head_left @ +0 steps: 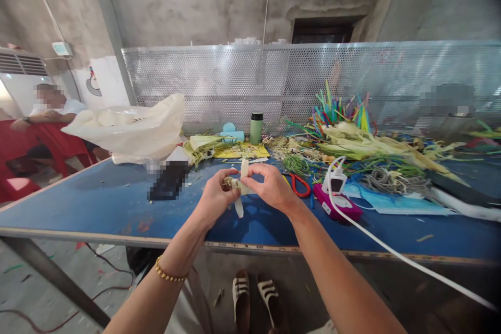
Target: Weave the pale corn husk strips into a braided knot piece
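Over the middle of the blue table my left hand [219, 191] is closed, its thumb and fingers pinching a small bundle of pale corn husk [236, 185]. One whitish husk strip [239, 209] hangs down below the bundle. My right hand [270, 183] is also closed and grips a pale husk strip [245, 168], which stands upright between thumb and forefinger. The fingertips of both hands nearly meet at the bundle and partly hide it. Just right of my right hand lie red-handled scissors [300, 187].
A large white plastic bag [136, 122] stands left. Behind my hands are a green bottle [256, 128] and a yellow sheet [250, 151]. At right, a husk pile [364, 143], wires [387, 182], and a purple power strip [336, 203] with a white cable. A person [58, 102] sits far left.
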Action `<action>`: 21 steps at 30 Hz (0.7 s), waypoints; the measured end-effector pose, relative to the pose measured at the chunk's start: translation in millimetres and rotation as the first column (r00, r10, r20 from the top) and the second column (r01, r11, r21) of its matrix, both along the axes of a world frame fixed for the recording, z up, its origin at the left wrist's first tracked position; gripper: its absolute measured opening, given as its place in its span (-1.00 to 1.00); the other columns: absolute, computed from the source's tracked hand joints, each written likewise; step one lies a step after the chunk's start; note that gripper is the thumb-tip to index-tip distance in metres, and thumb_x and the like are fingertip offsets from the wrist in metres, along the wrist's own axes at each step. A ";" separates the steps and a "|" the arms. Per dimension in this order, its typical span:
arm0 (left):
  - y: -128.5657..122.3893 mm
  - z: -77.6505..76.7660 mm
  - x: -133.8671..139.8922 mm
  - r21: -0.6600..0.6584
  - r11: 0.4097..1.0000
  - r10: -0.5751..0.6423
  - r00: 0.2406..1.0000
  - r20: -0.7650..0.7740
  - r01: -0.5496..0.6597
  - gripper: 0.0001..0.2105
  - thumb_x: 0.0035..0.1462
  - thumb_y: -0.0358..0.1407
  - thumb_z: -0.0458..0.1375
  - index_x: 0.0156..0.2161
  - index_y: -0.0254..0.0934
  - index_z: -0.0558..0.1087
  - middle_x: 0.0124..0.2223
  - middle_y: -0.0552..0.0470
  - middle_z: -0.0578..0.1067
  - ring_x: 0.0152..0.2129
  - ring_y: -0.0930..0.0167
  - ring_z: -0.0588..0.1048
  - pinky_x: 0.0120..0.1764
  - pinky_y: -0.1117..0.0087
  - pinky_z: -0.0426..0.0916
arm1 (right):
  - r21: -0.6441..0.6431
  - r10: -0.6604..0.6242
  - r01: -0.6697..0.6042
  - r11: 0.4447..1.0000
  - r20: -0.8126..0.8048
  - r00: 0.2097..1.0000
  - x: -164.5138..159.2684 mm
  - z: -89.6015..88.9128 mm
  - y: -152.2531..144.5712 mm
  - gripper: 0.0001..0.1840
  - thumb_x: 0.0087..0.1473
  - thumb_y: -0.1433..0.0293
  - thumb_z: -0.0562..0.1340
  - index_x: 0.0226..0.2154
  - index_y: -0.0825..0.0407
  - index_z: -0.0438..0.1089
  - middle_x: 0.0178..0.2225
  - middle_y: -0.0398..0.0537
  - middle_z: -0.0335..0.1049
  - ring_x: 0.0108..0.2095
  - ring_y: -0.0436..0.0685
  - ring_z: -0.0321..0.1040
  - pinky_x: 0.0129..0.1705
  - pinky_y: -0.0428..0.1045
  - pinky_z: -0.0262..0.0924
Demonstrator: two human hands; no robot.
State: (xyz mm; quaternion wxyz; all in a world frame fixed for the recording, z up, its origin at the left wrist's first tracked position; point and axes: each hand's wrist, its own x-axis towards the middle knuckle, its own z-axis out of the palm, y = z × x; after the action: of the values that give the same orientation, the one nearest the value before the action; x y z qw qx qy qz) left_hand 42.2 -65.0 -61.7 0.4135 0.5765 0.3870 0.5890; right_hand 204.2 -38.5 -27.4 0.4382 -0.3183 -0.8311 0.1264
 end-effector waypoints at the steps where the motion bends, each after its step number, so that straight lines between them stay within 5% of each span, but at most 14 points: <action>1: -1.4 0.6 0.1 -0.009 1.000 -0.014 1.000 0.019 0.014 -0.48 -0.20 -0.35 0.33 -0.03 -0.35 0.43 -0.46 0.12 0.41 -0.54 0.50 0.34 -0.45 0.48 0.23 | -0.033 -0.012 0.012 0.999 -0.006 1.000 0.6 1.4 -1.1 -0.77 0.08 0.31 0.24 -0.55 0.06 0.38 -0.48 -0.08 0.42 -0.40 0.07 0.28 -0.28 -0.03 0.13; 13: -4.2 2.2 1.5 -0.023 0.988 -0.148 0.971 0.187 0.155 -0.51 -0.15 -0.27 0.38 -0.04 -0.33 0.47 -0.38 0.05 0.47 -0.45 0.47 0.40 -0.37 0.47 0.25 | -0.128 0.050 -0.060 0.990 -0.077 0.996 -0.4 -3.5 0.3 -0.80 0.07 0.35 0.19 -0.53 0.04 0.24 -0.54 -0.19 0.21 -0.49 -0.01 0.12 -0.43 -0.09 0.02; 21: -0.1 1.3 3.5 0.060 0.997 -0.059 0.996 0.060 0.056 -0.57 -0.14 -0.21 0.38 -0.12 -0.31 0.51 -0.49 0.12 0.40 -0.57 0.51 0.33 -0.50 0.50 0.16 | -0.130 -0.022 0.011 0.991 -0.087 0.996 -4.4 -8.3 3.1 -0.80 0.05 0.36 0.19 -0.54 0.03 0.22 -0.54 -0.18 0.24 -0.49 0.00 0.15 -0.44 -0.09 0.02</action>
State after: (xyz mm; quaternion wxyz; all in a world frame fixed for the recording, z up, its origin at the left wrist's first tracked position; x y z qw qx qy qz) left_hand 45.6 -65.1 -60.4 0.4251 0.5807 0.3399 0.6054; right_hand 199.8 -35.5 -35.7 0.4539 -0.3471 -0.7983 0.1904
